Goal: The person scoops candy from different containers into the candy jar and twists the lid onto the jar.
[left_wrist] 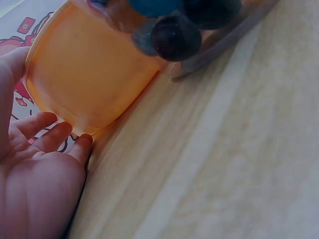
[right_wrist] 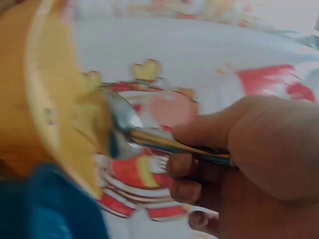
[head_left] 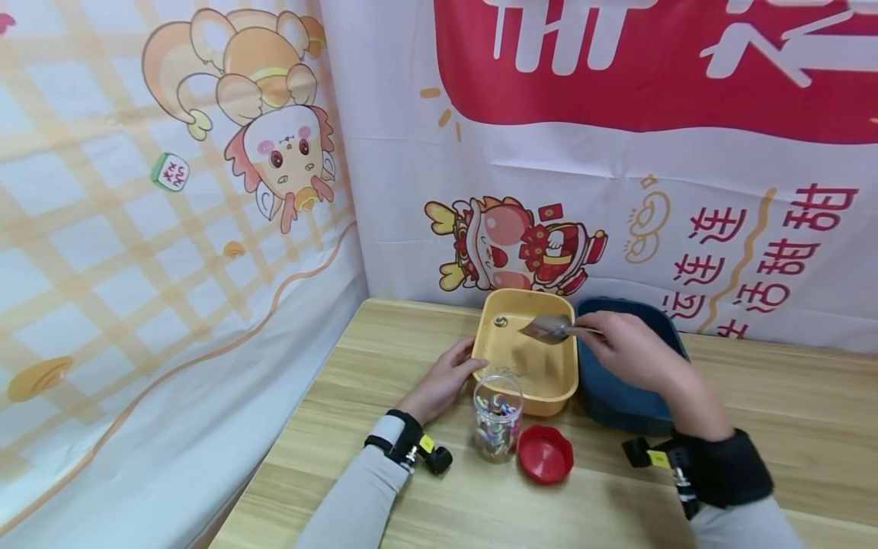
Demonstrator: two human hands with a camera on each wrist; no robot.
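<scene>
Right hand (head_left: 627,349): I grip a spoon (head_left: 549,329) over the yellow tub (head_left: 528,352).
Left hand (head_left: 449,377): my relaxed fingers rest against the tub's side.

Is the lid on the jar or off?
Off. The red lid lies on the table beside the open-topped jar.

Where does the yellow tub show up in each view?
Head: yellow tub at centre table, left hand on its left wall, spoon over it.
Left wrist: upper left, by the fingertips.
Right wrist: left edge, beside the spoon.
Shared landmark: the tub's rim.
</scene>
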